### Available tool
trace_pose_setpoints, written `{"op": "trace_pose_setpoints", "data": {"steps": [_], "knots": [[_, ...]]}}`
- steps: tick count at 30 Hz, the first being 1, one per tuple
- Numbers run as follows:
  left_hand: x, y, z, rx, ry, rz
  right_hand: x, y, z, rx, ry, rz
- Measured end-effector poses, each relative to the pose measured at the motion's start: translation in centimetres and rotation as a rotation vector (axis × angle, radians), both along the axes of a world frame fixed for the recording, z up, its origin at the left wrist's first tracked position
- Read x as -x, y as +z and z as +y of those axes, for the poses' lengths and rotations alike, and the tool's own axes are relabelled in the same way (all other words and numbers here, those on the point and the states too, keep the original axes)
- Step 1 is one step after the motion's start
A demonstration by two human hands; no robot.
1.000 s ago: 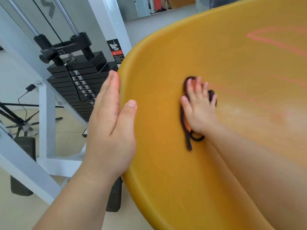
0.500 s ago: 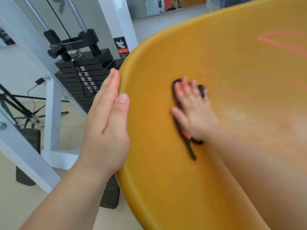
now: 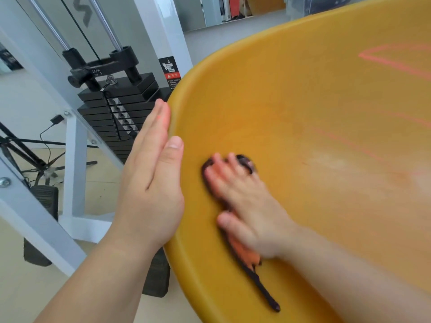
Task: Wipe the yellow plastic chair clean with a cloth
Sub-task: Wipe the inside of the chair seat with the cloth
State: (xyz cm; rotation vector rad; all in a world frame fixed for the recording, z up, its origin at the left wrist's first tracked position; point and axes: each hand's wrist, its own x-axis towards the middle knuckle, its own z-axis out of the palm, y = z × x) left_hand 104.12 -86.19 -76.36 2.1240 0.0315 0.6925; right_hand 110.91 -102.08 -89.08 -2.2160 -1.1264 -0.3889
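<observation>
The yellow plastic chair (image 3: 291, 108) fills the right side of the head view, its curved inner surface facing me. My right hand (image 3: 245, 206) lies flat on that surface, fingers spread, pressing a small orange cloth with a dark edge (image 3: 245, 255) against it; the hand is motion-blurred. A dark strip of the cloth trails out below the palm. My left hand (image 3: 151, 183) rests flat against the chair's outer left rim, fingers straight, thumb over the edge.
A white-framed weight machine with a black plate stack (image 3: 119, 113) stands just left of the chair. A black tripod and cable (image 3: 28, 155) sit on the pale floor at far left. Faint pink lines mark the chair's surface (image 3: 391, 61).
My right hand has slid the cloth down and left across the chair's surface, closer to the rim. My left hand stays flat on the rim.
</observation>
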Motion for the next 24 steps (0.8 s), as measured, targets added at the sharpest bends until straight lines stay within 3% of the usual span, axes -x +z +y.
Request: {"op": "trace_pose_setpoints", "data": {"steps": [4, 6, 8, 13, 14, 16, 18, 20, 22, 24], "knots": [[0.2, 0.0, -0.3, 0.009, 0.008, 0.015, -8.6, -0.8, -3.6, 0.017, -0.638, 0.285], [0.2, 0.1, -0.3, 0.045, 0.008, 0.016, -9.7, 0.2, -2.3, -0.055, -0.764, 0.417], [0.1, 0.2, -0.3, 0.051, 0.002, 0.016, -7.9, 2.0, 0.9, -0.106, -0.669, 0.426], [0.0, 0.1, -0.2, 0.015, -0.011, 0.009, 0.6, 2.9, 3.2, -0.087, -0.078, 0.147], [0.0, 0.1, -0.3, 0.011, -0.01, 0.006, 0.0, 2.2, 2.4, -0.045, -0.091, 0.094], [0.0, 0.1, -0.3, 0.005, 0.006, 0.011, -3.9, 0.9, 0.6, 0.008, -0.336, 0.109], [0.1, 0.1, -0.3, -0.006, 0.008, 0.023, -8.2, 0.7, -1.2, -0.016, -0.648, 0.28], [0.1, 0.1, -0.3, -0.016, 0.0, 0.023, -10.4, 1.4, -1.2, -0.103, -0.81, 0.427], [0.1, 0.1, -0.3, -0.032, 0.001, 0.028, -9.2, 2.8, 1.4, -0.165, -0.736, 0.427], [0.0, 0.0, -0.2, -0.037, 0.001, 0.02, -5.2, 4.0, 4.1, -0.186, -0.471, 0.297]]}}
